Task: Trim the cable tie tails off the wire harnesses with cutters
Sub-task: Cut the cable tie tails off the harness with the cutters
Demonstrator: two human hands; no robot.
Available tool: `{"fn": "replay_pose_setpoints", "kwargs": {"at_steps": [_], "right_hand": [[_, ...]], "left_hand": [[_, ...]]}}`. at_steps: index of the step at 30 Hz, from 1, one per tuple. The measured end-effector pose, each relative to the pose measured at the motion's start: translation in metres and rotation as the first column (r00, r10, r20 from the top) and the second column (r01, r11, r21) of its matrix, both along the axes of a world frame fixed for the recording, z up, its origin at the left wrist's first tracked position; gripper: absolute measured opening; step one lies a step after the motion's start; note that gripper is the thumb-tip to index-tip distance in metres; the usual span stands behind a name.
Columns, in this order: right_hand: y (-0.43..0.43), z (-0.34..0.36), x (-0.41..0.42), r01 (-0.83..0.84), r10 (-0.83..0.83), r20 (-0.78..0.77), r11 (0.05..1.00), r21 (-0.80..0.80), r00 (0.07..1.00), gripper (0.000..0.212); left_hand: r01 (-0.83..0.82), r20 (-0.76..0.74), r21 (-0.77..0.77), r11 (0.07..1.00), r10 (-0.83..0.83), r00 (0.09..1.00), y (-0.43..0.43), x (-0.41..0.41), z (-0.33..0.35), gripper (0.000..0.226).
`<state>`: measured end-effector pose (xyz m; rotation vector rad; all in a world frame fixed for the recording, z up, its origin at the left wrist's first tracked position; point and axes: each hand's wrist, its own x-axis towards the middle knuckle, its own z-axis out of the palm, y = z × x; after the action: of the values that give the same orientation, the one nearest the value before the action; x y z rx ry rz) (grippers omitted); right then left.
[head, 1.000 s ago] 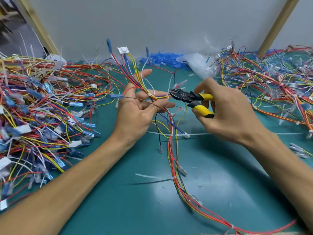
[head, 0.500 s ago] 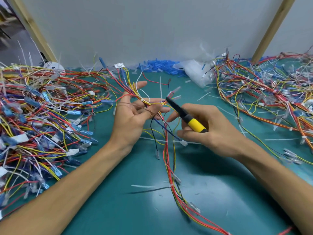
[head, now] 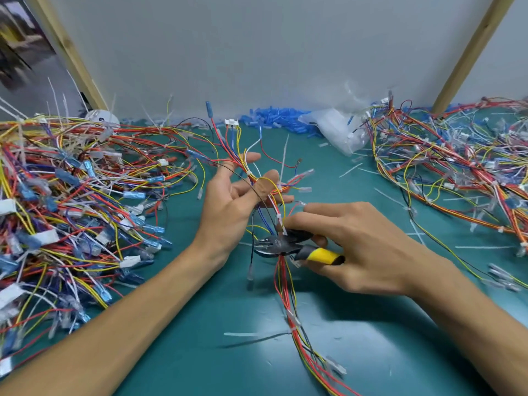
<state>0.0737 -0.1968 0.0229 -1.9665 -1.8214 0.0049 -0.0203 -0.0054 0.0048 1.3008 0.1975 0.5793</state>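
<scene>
A harness of red, yellow and blue wires (head: 285,284) runs from the table's front edge up through my left hand (head: 233,207), whose fingers curl round the bundle near its upper end. My right hand (head: 360,247) grips black cutters with yellow handles (head: 288,244). The jaws point left, right at the bundle just below my left hand, beside a white cable tie (head: 278,218). A long white tie tail (head: 283,158) sticks up above my left fingers. Another tie tail (head: 251,334) juts left from the bundle lower down.
Large tangled piles of harnesses lie at the left (head: 65,201) and at the right (head: 457,170). Blue terminals (head: 274,115) and a clear plastic bag (head: 340,130) sit by the back wall. Cut white tie tails (head: 388,195) litter the green mat (head: 400,352).
My right hand has dropped nearer me and turned the cutters, so the jaws now point left at the bundle below my left hand instead of up by its fingers.
</scene>
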Motion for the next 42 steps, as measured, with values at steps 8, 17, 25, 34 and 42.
{"fn": "replay_pose_setpoints", "kwargs": {"at_steps": [8, 17, 25, 34, 42], "right_hand": [[0.001, -0.002, 0.001, 0.091, -0.016, -0.355, 0.977, 0.193, 0.935, 0.075], [0.003, -0.002, 0.002, 0.038, 0.0, -0.232, 0.987, 0.159, 0.973, 0.09], [0.004, -0.003, -0.004, -0.083, 0.121, -0.222, 0.981, 0.174, 0.968, 0.072], [0.004, -0.003, 0.009, 0.241, -0.138, -0.258, 0.873, 0.425, 0.956, 0.043], [0.011, -0.015, 0.011, 0.267, -0.228, -0.156, 0.911, 0.313, 0.961, 0.031]], "left_hand": [[0.015, -0.023, -0.03, 0.999, -0.015, 1.0, 0.002, -0.004, -0.002, 0.063], [0.047, -0.064, -0.041, 0.998, -0.05, 0.997, 0.003, -0.004, -0.002, 0.053], [0.019, -0.102, -0.061, 0.998, -0.025, 0.995, 0.005, -0.001, -0.004, 0.052], [0.079, -0.036, 0.053, 0.995, -0.078, 0.996, 0.006, 0.001, -0.007, 0.054], [0.069, -0.034, 0.246, 0.967, -0.062, 0.997, -0.005, 0.001, -0.005, 0.064]]}}
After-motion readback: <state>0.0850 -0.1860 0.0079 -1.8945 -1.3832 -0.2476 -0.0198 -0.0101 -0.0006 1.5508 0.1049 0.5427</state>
